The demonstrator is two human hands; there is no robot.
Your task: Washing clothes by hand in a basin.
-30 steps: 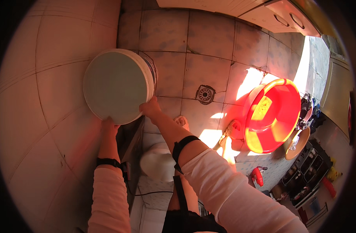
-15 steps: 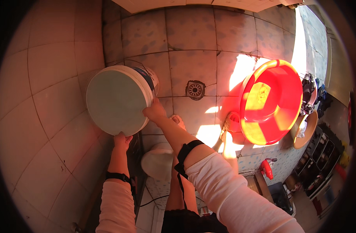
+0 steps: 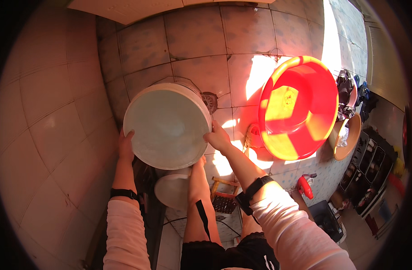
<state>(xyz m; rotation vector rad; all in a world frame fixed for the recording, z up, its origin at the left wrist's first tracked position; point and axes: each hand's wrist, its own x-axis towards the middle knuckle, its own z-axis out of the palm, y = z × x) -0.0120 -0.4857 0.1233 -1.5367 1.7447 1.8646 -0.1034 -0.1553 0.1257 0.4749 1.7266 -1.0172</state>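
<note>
Underfoot and up the wall at nine o'clock runs glazed square tile (image 3: 57,135), smooth and pale, with a round metal drain (image 3: 209,101) in the floor just past centre. At three o'clock a big red plastic basin (image 3: 300,108) stands tilted on edge, glossy, with sunlight laying yellow patches across its inside. At centre the white bucket (image 3: 167,126) is held up off the floor, round and smooth-walled, its open mouth facing the camera and its pale inside bare. Left hand (image 3: 125,146) presses flat on the rim at eight o'clock of the bucket, fingers spread against the wall; right hand (image 3: 218,138) clasps the rim at four o'clock, fingers curled over the edge, so the bucket is clamped between the two. Below it, at six o'clock, sits a smaller white round lid (image 3: 173,191), partly hidden by a knee. At four o'clock a tan bowl (image 3: 346,137) leans beside the basin, and lower down lies a small red bottle (image 3: 305,187). No label or sign can be made out on any of them.
</note>
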